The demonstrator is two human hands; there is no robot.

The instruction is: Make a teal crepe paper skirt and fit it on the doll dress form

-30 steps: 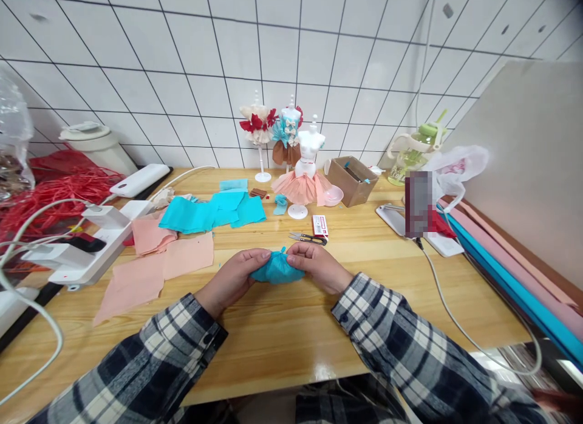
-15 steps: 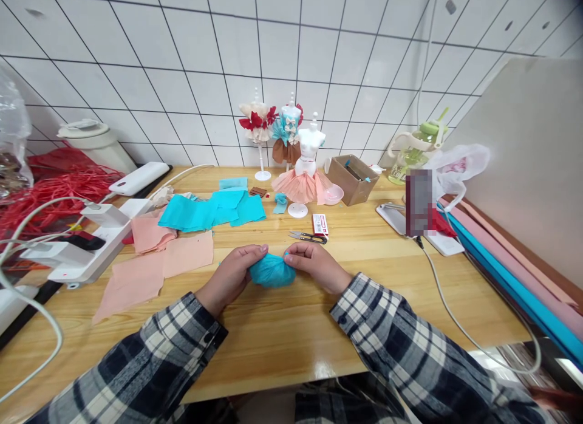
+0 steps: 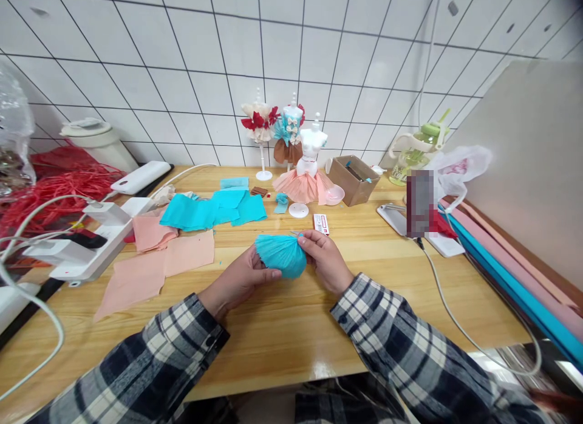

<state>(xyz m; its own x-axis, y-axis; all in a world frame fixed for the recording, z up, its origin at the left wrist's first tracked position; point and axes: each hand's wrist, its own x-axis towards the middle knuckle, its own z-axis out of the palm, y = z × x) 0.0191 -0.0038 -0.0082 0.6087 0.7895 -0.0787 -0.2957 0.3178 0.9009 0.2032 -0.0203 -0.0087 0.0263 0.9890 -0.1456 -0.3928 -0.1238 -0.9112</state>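
Head view: a pleated blue bundle (image 3: pixel 283 255) is held just above a wooden table (image 3: pixel 282 339), between two bare hands. On its left side, the broad, spread edge is cradled by the left hand (image 3: pixel 241 275); the thumb is laid across the front, the fingers are mostly hidden behind, and the grip looks loose. The pleats are fanned from that wide edge up and rightward to a narrow gathered neck. By the right hand (image 3: pixel 328 260), the neck is pinched, with thumb and forefinger closed together on it, so the gathered end is nearer to the right fingertips and the open fan to the left.

Containers, from left to right: a clear plastic bag (image 3: pixel 17 150) is filled with something unclear; a white lidded container (image 3: pixel 102 146) is closed, its contents hidden. Beyond the hands, a pink bowl (image 3: pixel 336 195) is partly covered by a peach skirt (image 3: pixel 298 187); beside it, dark and blue pieces are held in an open cardboard box (image 3: pixel 355 190). Farther right, a green-lidded bottle (image 3: pixel 403 169) is seen upright.
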